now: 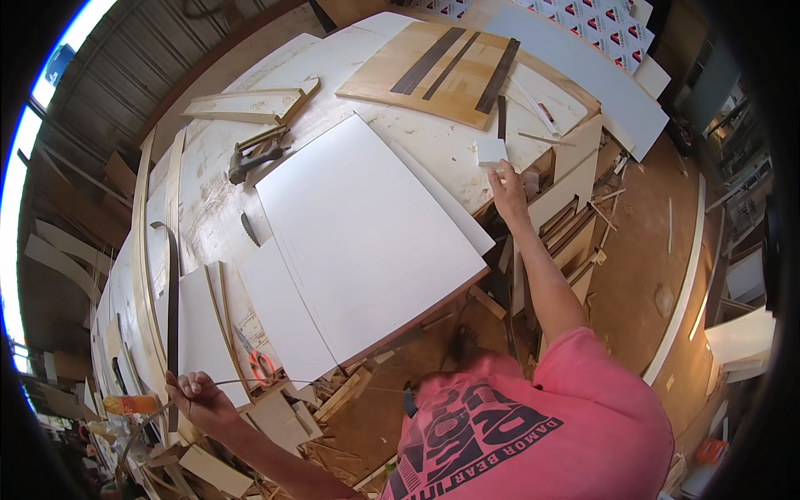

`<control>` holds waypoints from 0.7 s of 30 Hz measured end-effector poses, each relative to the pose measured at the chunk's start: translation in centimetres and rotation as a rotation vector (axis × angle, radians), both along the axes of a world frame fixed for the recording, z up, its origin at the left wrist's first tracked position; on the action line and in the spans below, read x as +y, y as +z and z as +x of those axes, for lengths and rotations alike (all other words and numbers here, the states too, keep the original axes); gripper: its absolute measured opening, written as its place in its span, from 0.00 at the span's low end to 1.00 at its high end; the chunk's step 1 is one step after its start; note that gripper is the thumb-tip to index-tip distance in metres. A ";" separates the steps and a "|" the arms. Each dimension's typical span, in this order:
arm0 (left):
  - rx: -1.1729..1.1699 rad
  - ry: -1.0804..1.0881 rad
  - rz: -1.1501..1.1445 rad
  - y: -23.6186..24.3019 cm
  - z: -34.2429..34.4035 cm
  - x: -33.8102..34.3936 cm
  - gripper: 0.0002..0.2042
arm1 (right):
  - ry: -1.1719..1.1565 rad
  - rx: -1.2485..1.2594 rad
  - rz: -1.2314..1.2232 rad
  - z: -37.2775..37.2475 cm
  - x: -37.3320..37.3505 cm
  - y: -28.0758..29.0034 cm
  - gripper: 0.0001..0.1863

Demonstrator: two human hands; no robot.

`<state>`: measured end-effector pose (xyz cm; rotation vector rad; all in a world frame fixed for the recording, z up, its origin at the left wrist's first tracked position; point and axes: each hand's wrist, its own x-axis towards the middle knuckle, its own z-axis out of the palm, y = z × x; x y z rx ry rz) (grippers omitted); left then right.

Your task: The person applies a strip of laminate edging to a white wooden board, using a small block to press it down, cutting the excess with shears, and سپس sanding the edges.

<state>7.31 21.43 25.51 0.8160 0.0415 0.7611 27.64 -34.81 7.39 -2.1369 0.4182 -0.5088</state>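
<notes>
My left hand (200,402) is at the lower left, fingers curled round a thin, flexible strip (250,382). One end of the strip bends down past the hand; the other runs right toward my shirt. At the table's right edge, my right hand (510,196) reaches forward, with fingertips on the near edge of a small white block (491,152). A short dark strip (502,117) lies just beyond that block. Between my hands, a large white panel (367,242) rests on the worktable (212,200), overlapping other white boards.
A nail gun (254,158) lies left of the panel. Farther back is a wooden board (450,71) with dark strips. Red-handled scissors (261,367) and a yellow-orange bottle (131,405) are near my left hand. Offcuts (567,225) crowd below the right edge.
</notes>
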 end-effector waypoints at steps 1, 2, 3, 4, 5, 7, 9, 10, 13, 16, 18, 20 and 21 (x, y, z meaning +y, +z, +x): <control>0.153 0.122 0.032 0.6 0.4 0.2 0.13 | -0.012 0.029 -0.085 1.5 -1.3 -0.2 0.33; 0.222 0.161 0.106 0.9 1.0 0.8 0.13 | -0.018 0.057 -0.169 2.8 -2.0 -0.3 0.33; 0.292 0.202 0.179 1.2 1.7 1.1 0.14 | -0.021 0.085 -0.253 4.2 -2.7 -0.4 0.34; 0.337 0.212 0.245 1.6 2.9 1.3 0.14 | 0.000 0.234 -0.255 6.1 -3.3 -0.4 0.37; 0.387 0.239 0.308 1.9 4.1 1.5 0.14 | -0.014 0.262 -0.321 7.8 -3.5 -0.9 0.38; 0.491 0.239 0.444 2.2 7.4 0.8 0.15 | -0.032 0.321 -0.467 9.8 -3.9 -2.4 0.39; 0.629 0.088 0.569 4.1 10.7 -1.3 0.14 | -0.024 0.506 -0.518 11.0 -4.1 -2.3 0.40; 0.660 -0.025 0.634 4.8 11.9 -2.4 0.14 | -0.024 0.526 -0.580 11.1 -3.9 -2.6 0.39; 0.918 -0.160 0.866 6.3 15.2 -6.1 0.15 | -0.045 0.534 -0.653 11.4 -3.1 -3.3 0.37; 1.048 -0.291 1.007 5.2 17.7 -8.0 0.15 | 0.051 0.394 -0.598 10.9 -4.4 -4.1 0.38; 1.079 -0.328 1.032 3.1 19.1 -8.0 0.16 | 0.143 0.126 -0.507 9.9 -7.9 -5.3 0.38; 1.142 -0.323 1.081 0.6 18.7 -7.0 0.17 | 0.207 0.083 -0.368 7.6 -8.5 -4.7 0.37; 1.167 -0.322 1.118 -0.5 18.3 -6.3 0.18 | 0.214 0.062 -0.359 5.9 -8.6 -4.3 0.37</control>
